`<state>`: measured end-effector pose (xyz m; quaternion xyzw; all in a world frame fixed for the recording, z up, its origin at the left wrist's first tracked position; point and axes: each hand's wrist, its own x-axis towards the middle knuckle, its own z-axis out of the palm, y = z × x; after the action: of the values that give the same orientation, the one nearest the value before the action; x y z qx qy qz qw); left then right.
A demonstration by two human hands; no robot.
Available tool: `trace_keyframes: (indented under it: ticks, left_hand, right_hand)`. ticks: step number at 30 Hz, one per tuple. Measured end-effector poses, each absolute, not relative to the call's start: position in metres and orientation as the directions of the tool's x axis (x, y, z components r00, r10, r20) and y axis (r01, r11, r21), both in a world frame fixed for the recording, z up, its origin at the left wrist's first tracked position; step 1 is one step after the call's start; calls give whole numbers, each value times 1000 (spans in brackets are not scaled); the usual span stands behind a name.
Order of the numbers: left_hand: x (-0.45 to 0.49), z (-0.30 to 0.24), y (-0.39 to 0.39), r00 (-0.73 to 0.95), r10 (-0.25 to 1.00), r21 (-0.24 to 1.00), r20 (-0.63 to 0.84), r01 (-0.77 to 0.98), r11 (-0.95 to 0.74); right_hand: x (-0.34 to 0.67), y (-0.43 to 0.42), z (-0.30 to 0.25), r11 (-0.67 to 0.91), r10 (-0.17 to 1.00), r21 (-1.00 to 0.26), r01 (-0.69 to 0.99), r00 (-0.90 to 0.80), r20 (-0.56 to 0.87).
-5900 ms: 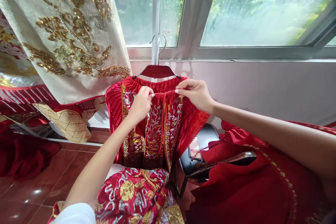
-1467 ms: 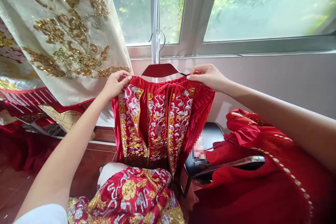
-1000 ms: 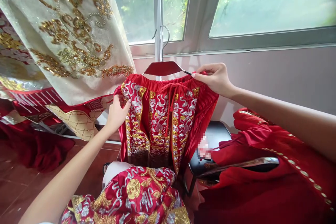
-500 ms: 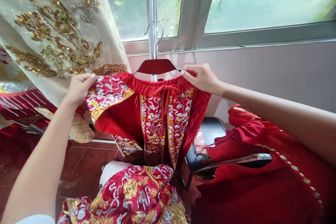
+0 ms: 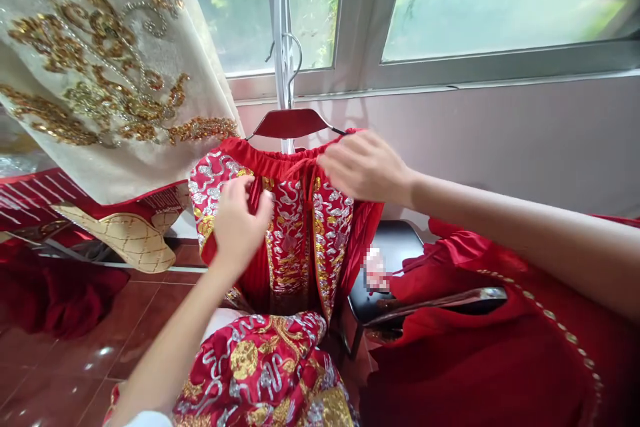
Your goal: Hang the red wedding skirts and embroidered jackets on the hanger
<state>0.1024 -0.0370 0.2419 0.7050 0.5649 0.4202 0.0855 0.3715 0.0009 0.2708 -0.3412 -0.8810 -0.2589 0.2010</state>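
Note:
A red skirt-like garment [image 5: 295, 240] with silver and gold embroidered panels hangs on a red hanger [image 5: 290, 123], whose hook is over a window bar. My left hand [image 5: 239, 221] is against the left embroidered panel, fingers curled on its edge and blurred by motion. My right hand [image 5: 364, 167] is over the gathered waistband, close to the red tie cords [image 5: 300, 177]. It is smeared, so its fingers are not clear.
A cream garment with gold sequins [image 5: 110, 73] hangs at upper left. More embroidered red cloth [image 5: 260, 367] lies on my lap. A black chair [image 5: 400, 253] draped in red fabric [image 5: 500, 347] stands on the right. Red cloth [image 5: 50, 293] lies on the tiled floor.
My left hand had pulled the left panel out to the side and has now brought it back toward the middle. My right hand slid from the hanger's right end toward the waistband's middle.

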Motion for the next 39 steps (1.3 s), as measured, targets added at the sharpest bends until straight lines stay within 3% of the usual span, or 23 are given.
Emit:
trace_keyframes:
  ticks: [4,7,11,15,20,26,30,34,37,39]
  left_hand:
    - [172,182,-47,-175,762,558,623,782,-277]
    - [182,146,-28,-214,752,604,624,743,-289]
    - [158,127,-15,-271,824,782,498,552,-290]
    - [138,123,-19,-203,891,869,406,386,-308]
    - [128,120,-23,-141,936,946,322,84,-313]
    - [116,131,-34,-65,962,964,266,3,-266]
    - [118,134,-40,7,974,965,226,-139,-223]
    - [129,130,-45,48,980,921,194,-353,-165]
    - [137,122,-49,88,987,891,131,-448,-78]
    - [140,116,-49,99,989,881,105,-470,-46]
  right_hand:
    - [354,-10,246,853,282,424,305,-952,119]
    - [356,-4,231,842,325,461,281,-946,-18]
    - [360,4,222,737,516,526,424,-856,-34]
    - [355,0,208,695,574,518,498,-818,16]
    - [351,-6,188,741,542,470,479,-840,2]
    - [345,-6,181,759,556,435,484,-830,-44]
    - [343,-9,185,780,551,393,486,-832,-66]
    - [341,-14,183,820,563,219,529,-814,-141]
    - [336,-16,178,750,606,-193,632,-774,-182]
    - [333,-16,178,629,608,-485,608,-773,-180]
